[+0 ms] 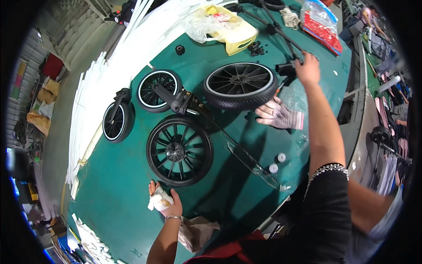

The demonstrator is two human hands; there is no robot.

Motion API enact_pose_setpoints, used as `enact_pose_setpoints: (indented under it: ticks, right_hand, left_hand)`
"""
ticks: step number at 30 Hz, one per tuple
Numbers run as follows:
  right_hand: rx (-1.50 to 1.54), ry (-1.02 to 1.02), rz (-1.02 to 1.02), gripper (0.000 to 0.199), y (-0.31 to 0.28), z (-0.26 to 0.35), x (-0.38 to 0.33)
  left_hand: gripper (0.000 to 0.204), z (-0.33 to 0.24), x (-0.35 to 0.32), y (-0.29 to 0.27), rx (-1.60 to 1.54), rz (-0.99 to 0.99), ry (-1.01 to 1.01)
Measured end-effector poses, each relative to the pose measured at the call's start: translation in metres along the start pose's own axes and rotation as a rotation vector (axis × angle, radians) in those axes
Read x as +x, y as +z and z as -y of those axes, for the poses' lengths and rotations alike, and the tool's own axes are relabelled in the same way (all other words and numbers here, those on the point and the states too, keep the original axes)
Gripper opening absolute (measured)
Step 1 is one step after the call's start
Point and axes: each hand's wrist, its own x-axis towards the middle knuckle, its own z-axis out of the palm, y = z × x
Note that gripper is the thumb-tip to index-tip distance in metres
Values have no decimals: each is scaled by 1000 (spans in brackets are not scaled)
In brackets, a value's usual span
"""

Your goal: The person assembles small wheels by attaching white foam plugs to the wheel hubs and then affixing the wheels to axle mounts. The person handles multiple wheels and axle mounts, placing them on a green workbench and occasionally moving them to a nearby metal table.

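Note:
My left hand (169, 206) is closed around a crumpled white cloth (160, 200), just below a black spoked wheel (175, 152) on the green table. At the far right, my right hand (308, 69) grips a black tubular frame (281, 35) that runs up toward the table's back edge. Below that hand lies a knitted glove (283, 116) with a striped cuff. A larger wheel (238, 79) with a grey rim rests to the left of the glove. Two smaller wheels (159, 91) (118, 118) are farther left, joined to black fork parts.
White tubes or strips (145, 42) are piled along the table's left side. A yellow bag (235, 33), small black parts (257, 48) and a red-filled plastic bag (323, 28) sit at the back. Two white round pieces (277, 163) and a brown cloth (195, 233) lie nearer me.

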Motion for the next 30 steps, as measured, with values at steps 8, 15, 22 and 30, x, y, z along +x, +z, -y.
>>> enact_pose_setpoints:
  ticks: [8, 15, 22, 30]
  right_hand:
    - [-365, 24, 340, 63, 55, -49, 84]
    - [-509, 75, 710, 51, 24, -2, 109]
    - [-143, 60, 515, 37, 19, -2, 96]
    - [147, 133, 270, 33, -45, -38, 101]
  left_hand:
    - [65, 1, 4, 1, -11, 46, -46]
    - [65, -2, 7, 1, -53, 81, -120]
    - [63, 11, -1, 3, -60, 93, -88]
    - [65, 10, 1, 0, -49, 63, -40]
